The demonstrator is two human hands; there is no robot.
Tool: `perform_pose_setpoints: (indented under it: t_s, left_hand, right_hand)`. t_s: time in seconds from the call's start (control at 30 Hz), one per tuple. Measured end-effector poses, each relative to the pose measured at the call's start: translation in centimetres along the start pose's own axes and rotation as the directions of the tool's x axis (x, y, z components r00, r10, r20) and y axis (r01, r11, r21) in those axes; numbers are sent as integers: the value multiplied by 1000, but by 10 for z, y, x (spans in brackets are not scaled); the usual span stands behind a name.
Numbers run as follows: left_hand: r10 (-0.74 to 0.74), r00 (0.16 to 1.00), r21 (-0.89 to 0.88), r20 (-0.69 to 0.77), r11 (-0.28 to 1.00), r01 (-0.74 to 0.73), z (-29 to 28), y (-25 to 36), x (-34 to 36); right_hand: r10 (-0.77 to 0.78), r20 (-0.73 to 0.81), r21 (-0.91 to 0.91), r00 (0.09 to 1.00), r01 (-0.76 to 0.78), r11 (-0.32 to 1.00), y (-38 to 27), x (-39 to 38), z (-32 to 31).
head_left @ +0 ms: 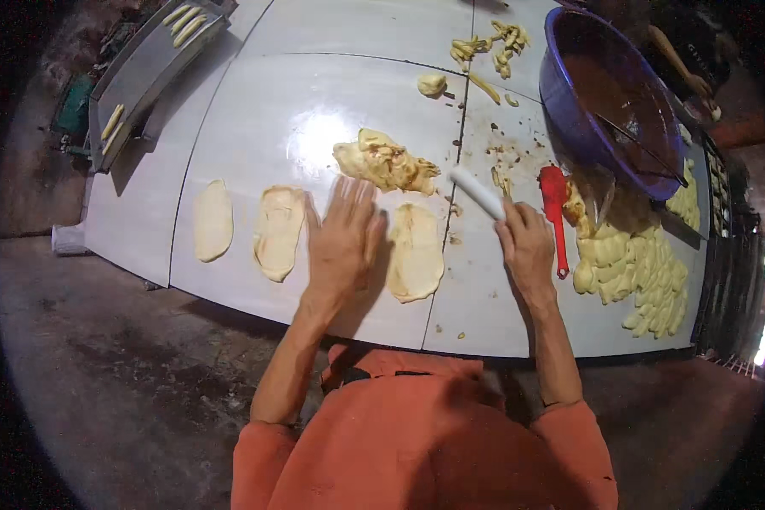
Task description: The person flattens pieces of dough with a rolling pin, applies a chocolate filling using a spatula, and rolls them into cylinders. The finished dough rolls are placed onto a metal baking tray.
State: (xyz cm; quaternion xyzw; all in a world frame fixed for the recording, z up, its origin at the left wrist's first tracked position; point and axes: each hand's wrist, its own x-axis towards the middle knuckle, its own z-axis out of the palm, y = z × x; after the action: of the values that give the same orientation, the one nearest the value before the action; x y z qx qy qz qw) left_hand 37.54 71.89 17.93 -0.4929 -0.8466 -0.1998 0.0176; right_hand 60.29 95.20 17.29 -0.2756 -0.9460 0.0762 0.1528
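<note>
"Orange shirt cloth point(357, 450) fills the bottom of the head view, nearest the camera; what lies beyond it?"

"Bare left hand point(344, 238) reaches palm down over the smooth, pale, panelled tabletop point(268, 102), its fingers stretched straight and held close together; I cannot tell whether anything lies beneath the palm; the bare right hand point(527, 242) curls around the near end of a smooth white cylindrical rod point(476, 190), which points away and to the left."

"And the dough?"

"Three flattened pieces lie along the near part of the tabletop; the plain cream-coloured oval point(213, 221) is farthest left; the brown-smeared cream oval point(279, 234) lies just beside the left thumb; the long brown-streaked oval point(416, 251) lies between the two hands; just past the left fingertips sits a crumpled yellowish dough lump point(384, 161), streaked with brown; a small rounded dough ball point(432, 83) sits farther off, near a seam."

"What stands to the right?"

"One bright-red, long-handled tool point(553, 200) lies near the right hand; past it spreads a heap of pale yellow dough strips point(629, 268); farther back stands a deep purple basin point(571, 132) with dark brown contents, a thin dark stick point(642, 149) slanting across it."

"And far left?"

"A grey metal trough point(149, 72); it holds several pale dough sticks point(189, 30)."
</note>
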Motion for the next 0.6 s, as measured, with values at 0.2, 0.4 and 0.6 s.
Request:
perform_pose_setpoints:
  t_s: [0.2, 0.4, 0.6]
  left_hand:
    - [157, 975, 36, 156, 986, -165, 27, 41, -4]
    - [45, 959, 88, 280, 993, -73, 16, 31, -16]
    - [-102, 963, -181, 249, 972, 150, 14, -5, -33]
  right_hand:
    - [-241, 108, 265, 965, 205, 942, -68, 15, -7]
    - [-254, 59, 180, 966, 239, 954, -74, 15, 6]
    - [470, -171, -161, 866, -495, 854, 39, 5, -42]
